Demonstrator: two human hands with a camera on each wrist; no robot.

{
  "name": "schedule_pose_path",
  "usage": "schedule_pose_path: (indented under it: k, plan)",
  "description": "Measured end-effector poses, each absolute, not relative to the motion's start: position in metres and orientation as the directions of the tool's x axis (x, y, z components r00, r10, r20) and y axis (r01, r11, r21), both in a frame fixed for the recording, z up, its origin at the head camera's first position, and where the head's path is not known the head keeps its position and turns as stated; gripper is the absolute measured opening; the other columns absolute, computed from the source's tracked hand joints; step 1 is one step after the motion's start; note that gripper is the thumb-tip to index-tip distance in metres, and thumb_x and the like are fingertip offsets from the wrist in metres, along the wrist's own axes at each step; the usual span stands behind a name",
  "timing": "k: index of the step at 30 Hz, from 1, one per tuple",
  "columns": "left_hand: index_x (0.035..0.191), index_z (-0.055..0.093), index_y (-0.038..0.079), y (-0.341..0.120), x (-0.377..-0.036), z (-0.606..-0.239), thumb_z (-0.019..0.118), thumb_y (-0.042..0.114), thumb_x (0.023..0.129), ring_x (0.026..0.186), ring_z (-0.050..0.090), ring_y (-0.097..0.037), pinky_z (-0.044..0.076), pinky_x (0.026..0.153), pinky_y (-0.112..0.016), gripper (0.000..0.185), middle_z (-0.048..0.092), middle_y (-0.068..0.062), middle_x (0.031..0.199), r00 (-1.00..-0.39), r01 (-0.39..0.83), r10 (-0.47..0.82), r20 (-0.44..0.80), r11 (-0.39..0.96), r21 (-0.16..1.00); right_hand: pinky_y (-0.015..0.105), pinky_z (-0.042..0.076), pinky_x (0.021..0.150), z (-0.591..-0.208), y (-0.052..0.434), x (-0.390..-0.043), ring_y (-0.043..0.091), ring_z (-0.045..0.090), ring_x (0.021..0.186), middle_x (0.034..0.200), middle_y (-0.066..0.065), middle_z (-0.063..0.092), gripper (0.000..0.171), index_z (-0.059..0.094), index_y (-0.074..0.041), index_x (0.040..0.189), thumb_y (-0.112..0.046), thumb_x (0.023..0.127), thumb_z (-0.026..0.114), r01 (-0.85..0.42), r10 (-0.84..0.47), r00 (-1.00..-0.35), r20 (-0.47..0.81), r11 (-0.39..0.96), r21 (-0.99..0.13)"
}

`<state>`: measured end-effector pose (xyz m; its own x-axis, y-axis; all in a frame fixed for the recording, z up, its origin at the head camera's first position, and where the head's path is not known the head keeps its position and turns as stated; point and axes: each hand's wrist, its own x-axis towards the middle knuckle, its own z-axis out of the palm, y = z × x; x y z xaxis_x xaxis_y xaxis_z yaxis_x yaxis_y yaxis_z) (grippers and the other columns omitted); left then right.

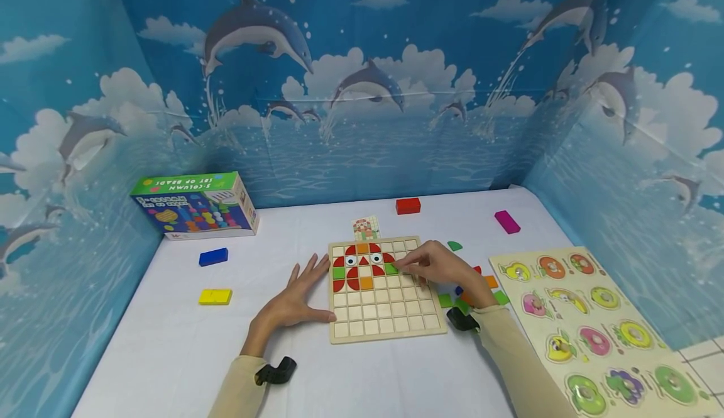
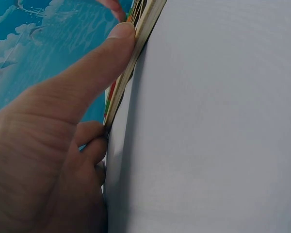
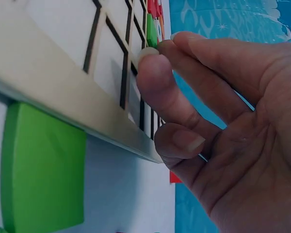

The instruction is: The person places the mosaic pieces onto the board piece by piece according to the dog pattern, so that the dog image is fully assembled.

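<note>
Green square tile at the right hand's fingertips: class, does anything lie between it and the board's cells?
Nothing visible. The right hand pinches the green tile directly over the grid board; neighbouring cells are bare.

Light: bright and even from above in the head view, dimmer in both wrist views.
Shadows: soft, faint.
Focus: wrist close-ups slightly blurred.
Edges: head view bends outward.

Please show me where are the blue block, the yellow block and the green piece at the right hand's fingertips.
blue block [image 1: 213,256], head view, top face.
yellow block [image 1: 215,296], head view, top face.
green piece [image 1: 390,269], head view, visible corner.
</note>
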<state>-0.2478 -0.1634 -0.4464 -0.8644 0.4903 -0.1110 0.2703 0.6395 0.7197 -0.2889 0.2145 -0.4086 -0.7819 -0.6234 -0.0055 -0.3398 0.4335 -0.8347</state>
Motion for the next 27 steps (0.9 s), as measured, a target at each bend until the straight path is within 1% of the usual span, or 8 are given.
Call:
schedule_pose_path:
  k: [1, 5, 7, 11, 14, 18, 21, 27]
  plan:
    - [0.174, 0.023, 0.018, -0.163, -0.248, -0.447, 0.098, 0.041, 0.077, 0.168, -0.005, -0.027, -0.011, 0.134, -0.056, 0.124, 0.010, -0.004, 0.182, -0.865, 0.268, 0.489, -0.115, 0.643, 0.717, 0.024, 0.057, 0.063, -0.409, 0.215, -0.289, 0.036, 0.065, 0.054, 0.112, 0.021, 0.080, 0.028, 0.076, 0.005, 0.129, 0.002, 0.103, 0.069, -0.340, -0.623, -0.782, -0.004, 0.431, -0.836]
    - [0.174, 0.023, 0.019, -0.162, -0.248, -0.447, 0.098, 0.041, 0.077, 0.169, -0.005, -0.025, -0.011, 0.135, -0.055, 0.125, 0.009, -0.003, 0.182, -0.867, 0.260, 0.482, -0.124, 0.651, 0.713, 0.024, 0.056, 0.064, -0.406, 0.218, -0.287, 0.034, 0.065, 0.055, 0.096, 0.018, 0.079, 0.029, 0.076, 0.001, 0.131, -0.001, 0.103, 0.069, -0.323, -0.587, -0.809, -0.007, 0.454, -0.830]
    - [0.174, 0.024, 0.019, -0.162, -0.248, -0.447, 0.099, 0.040, 0.077, 0.169, -0.005, -0.025, -0.011, 0.135, -0.055, 0.124, 0.009, -0.003, 0.182, -0.868, 0.257, 0.480, -0.125, 0.651, 0.715, 0.024, 0.055, 0.063, -0.404, 0.221, -0.286, 0.034, 0.066, 0.057, 0.098, 0.017, 0.079, 0.027, 0.078, -0.002, 0.130, -0.003, 0.103, 0.071, -0.316, -0.549, -0.836, 0.003, 0.476, -0.821]
    - [0.174, 0.023, 0.021, -0.162, -0.247, -0.446, 0.099, 0.041, 0.077, 0.168, -0.005, -0.025, -0.011, 0.134, -0.056, 0.125, 0.009, -0.002, 0.182, -0.871, 0.250, 0.474, -0.130, 0.654, 0.714, 0.025, 0.052, 0.064, -0.399, 0.228, -0.282, 0.034, 0.067, 0.064, 0.115, 0.013, 0.079, 0.024, 0.081, -0.005, 0.125, -0.009, 0.103, 0.074, -0.294, -0.461, -0.887, 0.022, 0.528, -0.797]
    - [0.174, 0.022, 0.022, -0.163, -0.246, -0.446, 0.099, 0.041, 0.076, 0.168, -0.006, -0.024, -0.011, 0.135, -0.055, 0.126, 0.009, -0.001, 0.182, -0.874, 0.243, 0.469, -0.132, 0.653, 0.717, 0.025, 0.054, 0.063, -0.397, 0.235, -0.280, 0.028, 0.066, 0.072, 0.118, 0.011, 0.080, 0.024, 0.081, -0.005, 0.124, -0.012, 0.102, 0.076, -0.288, -0.415, -0.909, 0.036, 0.563, -0.775]
    - [0.174, 0.023, 0.022, -0.163, -0.246, -0.448, 0.099, 0.041, 0.076, 0.168, -0.005, -0.024, -0.010, 0.135, -0.056, 0.126, 0.008, -0.001, 0.182, -0.876, 0.243, 0.465, -0.127, 0.654, 0.716, 0.025, 0.057, 0.060, -0.399, 0.249, -0.278, 0.021, 0.064, 0.079, 0.114, 0.010, 0.080, 0.025, 0.080, -0.001, 0.123, -0.010, 0.100, 0.078, -0.303, -0.379, -0.922, 0.080, 0.576, -0.759]
    - [0.174, 0.023, 0.022, -0.163, -0.247, -0.449, 0.099, 0.041, 0.076, 0.168, -0.006, -0.025, -0.010, 0.134, -0.057, 0.126, 0.008, -0.001, 0.182, -0.876, 0.243, 0.464, -0.128, 0.656, 0.715, 0.025, 0.059, 0.062, -0.401, 0.264, -0.276, 0.021, 0.065, 0.080, 0.109, 0.009, 0.080, 0.025, 0.080, 0.000, 0.122, -0.008, 0.098, 0.079, -0.303, -0.356, -0.929, 0.101, 0.573, -0.761]
    - [0.174, 0.022, 0.022, -0.163, -0.247, -0.449, 0.099, 0.042, 0.076, 0.169, -0.006, -0.026, -0.009, 0.134, -0.058, 0.126, 0.008, -0.002, 0.182, -0.877, 0.241, 0.463, -0.128, 0.654, 0.717, 0.023, 0.057, 0.060, -0.409, 0.294, -0.271, 0.021, 0.064, 0.080, 0.092, 0.005, 0.075, 0.025, 0.080, 0.001, 0.117, -0.002, 0.093, 0.083, -0.255, -0.312, -0.948, 0.062, 0.626, -0.737]
